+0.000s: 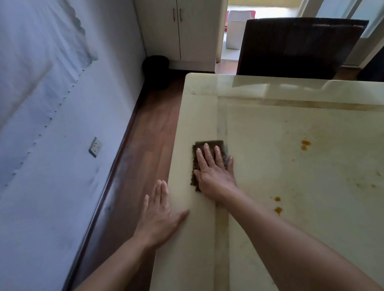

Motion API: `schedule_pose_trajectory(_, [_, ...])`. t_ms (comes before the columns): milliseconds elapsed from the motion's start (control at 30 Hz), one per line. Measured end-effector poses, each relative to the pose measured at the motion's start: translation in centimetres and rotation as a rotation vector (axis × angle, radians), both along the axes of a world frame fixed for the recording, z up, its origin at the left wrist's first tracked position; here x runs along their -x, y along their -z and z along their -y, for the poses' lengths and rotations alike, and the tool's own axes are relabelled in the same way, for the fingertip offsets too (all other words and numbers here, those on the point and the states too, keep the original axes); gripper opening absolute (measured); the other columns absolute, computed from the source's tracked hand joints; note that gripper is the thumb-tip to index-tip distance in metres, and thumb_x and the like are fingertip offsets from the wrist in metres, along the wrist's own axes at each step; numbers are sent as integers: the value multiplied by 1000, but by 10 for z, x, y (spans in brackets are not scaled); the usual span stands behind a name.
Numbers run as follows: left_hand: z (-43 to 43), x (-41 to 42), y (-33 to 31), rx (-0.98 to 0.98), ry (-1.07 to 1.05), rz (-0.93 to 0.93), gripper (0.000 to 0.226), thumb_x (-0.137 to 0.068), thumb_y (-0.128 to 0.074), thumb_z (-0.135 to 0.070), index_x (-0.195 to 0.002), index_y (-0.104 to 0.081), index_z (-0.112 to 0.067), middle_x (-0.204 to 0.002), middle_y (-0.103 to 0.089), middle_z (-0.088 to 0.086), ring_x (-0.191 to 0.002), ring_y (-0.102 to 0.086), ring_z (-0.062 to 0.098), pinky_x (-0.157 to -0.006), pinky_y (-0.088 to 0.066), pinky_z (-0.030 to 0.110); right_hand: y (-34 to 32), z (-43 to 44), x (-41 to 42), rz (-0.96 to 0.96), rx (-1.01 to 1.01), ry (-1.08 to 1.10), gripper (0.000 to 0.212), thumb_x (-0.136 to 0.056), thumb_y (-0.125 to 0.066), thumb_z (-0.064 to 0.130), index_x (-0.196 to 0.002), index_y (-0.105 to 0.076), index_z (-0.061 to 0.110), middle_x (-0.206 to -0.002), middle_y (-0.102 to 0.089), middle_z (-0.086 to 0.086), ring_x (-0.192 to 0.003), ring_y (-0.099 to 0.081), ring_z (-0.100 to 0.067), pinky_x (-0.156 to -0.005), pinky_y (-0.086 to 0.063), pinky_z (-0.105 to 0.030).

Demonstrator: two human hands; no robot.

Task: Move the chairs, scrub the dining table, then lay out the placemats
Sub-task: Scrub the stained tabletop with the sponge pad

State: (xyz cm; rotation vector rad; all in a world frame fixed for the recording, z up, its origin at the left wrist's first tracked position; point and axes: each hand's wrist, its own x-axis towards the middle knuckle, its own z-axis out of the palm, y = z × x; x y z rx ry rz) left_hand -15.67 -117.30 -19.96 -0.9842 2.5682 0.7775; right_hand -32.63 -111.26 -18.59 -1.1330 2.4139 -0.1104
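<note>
Head view: a cream, glossy, stone-like rectangular dining table [311, 204] with an inset border line fills the right half of the picture; the right hand [214, 171] lies palm down on a dark brown-green rectangular scouring pad [209, 143], fingers straight and slightly spread, pressing the pad flat against the tabletop rather than curling round it; the pad sits near the table's left edge, just inside the border line, its far end and left side showing beyond the fingers; the left hand [160, 216] is likewise flat and released, holding nothing, palm down at the table's left edge, with the thumb splayed onto the top and the straight fingers reaching out past the edge above the dark brown wooden plank floor [151, 130]; the two hands are near each other but apart; orange-brown spots [305, 144] are scattered over the tabletop to the right of the pad, well apart from it; a dark brown high-backed chair [294, 47] stands at the table's far end, and part of a second dark chair [383, 61] shows at the right margin; along the left runs a pale wall [29, 115] bearing a white wall socket [95, 147]; a black round bin [156, 72] stands in the corner beside a white two-door cabinet [179, 16].
</note>
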Motion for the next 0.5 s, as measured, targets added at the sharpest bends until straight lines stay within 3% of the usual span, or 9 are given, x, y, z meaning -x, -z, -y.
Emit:
schedule_pose_trajectory(67, [-8,-15,-2,4,28,20,128,-44,6,-97,-135,34,-12,-145,35,-2,-135,29,7,-113,16,32,1,1,-21,-11,3,-69,58,-101,-18,41,-151,8,26,-156,23,7,-143,24,-19,-112,19,-51])
schedule_pose_trajectory(300, [-33,-31,-5,54,32,45,120,-41,11,-96,-128,39,-18,-138,40,-3,-134,31,6,-113,17,32,1,-13,-53,-8,30,-189,57,-102,-17,41,-151,9,28,-156,22,9,-142,26,-16,-112,22,-48])
schedule_pose_trajectory(500, [-37,-39,-3,40,39,42,119,-36,17,-96,-123,45,-21,-142,39,-5,-136,29,6,-112,17,31,3,-68,-15,-50,24,-10,58,-100,-19,42,-151,7,30,-156,20,12,-144,22,-13,-114,16,-47])
